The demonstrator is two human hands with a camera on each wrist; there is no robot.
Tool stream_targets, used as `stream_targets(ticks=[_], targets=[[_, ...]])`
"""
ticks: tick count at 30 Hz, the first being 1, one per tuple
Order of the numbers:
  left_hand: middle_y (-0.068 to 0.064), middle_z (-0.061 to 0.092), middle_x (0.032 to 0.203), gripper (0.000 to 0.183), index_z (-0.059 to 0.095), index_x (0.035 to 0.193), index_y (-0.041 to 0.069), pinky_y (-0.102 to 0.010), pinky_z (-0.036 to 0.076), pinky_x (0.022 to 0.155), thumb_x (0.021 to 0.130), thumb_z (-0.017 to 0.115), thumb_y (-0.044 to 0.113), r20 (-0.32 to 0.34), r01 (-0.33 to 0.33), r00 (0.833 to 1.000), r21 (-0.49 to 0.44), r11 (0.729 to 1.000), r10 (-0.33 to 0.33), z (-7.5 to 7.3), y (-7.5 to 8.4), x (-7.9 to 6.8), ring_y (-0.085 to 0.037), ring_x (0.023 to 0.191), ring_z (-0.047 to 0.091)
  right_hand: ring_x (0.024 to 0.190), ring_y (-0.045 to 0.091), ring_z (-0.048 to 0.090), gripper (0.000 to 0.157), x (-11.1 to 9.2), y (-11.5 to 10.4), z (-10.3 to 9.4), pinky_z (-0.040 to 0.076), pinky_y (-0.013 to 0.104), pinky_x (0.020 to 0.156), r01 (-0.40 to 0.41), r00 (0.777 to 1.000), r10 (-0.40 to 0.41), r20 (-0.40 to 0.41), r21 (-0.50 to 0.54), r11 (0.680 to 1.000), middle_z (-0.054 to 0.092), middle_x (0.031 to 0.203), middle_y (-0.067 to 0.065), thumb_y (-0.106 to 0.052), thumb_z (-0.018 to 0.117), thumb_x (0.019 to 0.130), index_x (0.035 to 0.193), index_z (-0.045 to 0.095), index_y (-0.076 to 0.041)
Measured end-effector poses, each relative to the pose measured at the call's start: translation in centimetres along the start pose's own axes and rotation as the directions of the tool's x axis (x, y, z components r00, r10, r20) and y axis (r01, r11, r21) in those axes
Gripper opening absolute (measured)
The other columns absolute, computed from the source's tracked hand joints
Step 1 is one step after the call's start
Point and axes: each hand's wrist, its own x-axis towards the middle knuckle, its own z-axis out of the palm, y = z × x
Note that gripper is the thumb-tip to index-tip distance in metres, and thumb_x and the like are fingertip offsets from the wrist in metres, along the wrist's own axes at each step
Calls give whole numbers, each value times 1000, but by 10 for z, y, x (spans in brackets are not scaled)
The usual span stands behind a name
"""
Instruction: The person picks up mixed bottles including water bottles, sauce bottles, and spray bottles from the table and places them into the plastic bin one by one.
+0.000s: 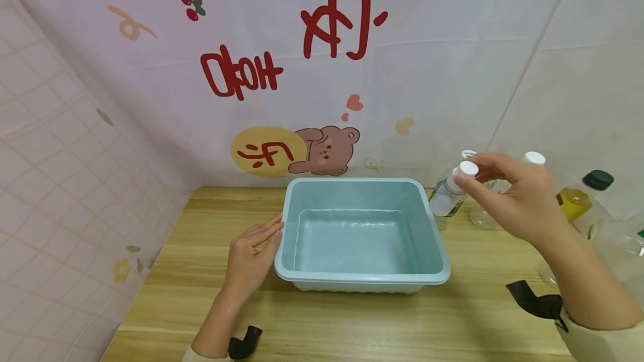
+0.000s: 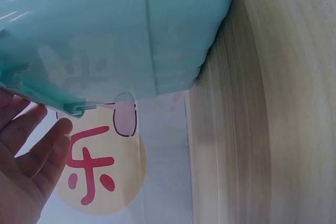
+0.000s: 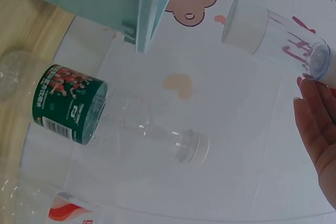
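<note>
A pale blue-green plastic basin (image 1: 362, 278) stands on the wooden table. My left hand (image 1: 251, 253) touches the left side of its rim with lightly bent fingers; in the left wrist view the fingertips (image 2: 63, 127) meet the rim near a corner. Beyond the basin's right side, my right hand (image 1: 518, 197) pinches a small clear bottle by its white cap (image 1: 468, 168). The bottle (image 3: 286, 35) is held tilted and has a white section at its far end. Behind it stands a clear bottle with a green label (image 3: 68, 103).
More clear bottles stand to the right, one with a white cap (image 1: 534, 157), another with a dark green cap (image 1: 598, 179) and yellow label (image 1: 574, 203). A printed cloth (image 1: 427, 71) hangs behind the table (image 1: 226, 205). Inside, the basin's floor (image 1: 352, 242) shows bare.
</note>
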Motion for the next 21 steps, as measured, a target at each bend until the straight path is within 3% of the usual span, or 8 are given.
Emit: stream_targets(ticks=[11,21], targets=[[1,72,131,24,79,120,5,-19,50,96,96,74,6,5,7,1000,2,1000,-7,0,1,0,-19,117,69,82,-10,63,32,17,-12,15,47,8,75,-89,993,89,78,-6,996,69,95,-22,10,83,78,108,77,-1],[-2,72,131,24,79,120,5,-29,55,97,96,74,6,8,-12,1000,14,1000,12,-1,-1,0,-19,117,69,77,-5,63,38,33,-17,32,51,10,73,-1,994,-5,106,53,999,74,89,-6,12,85,73,107,77,0]])
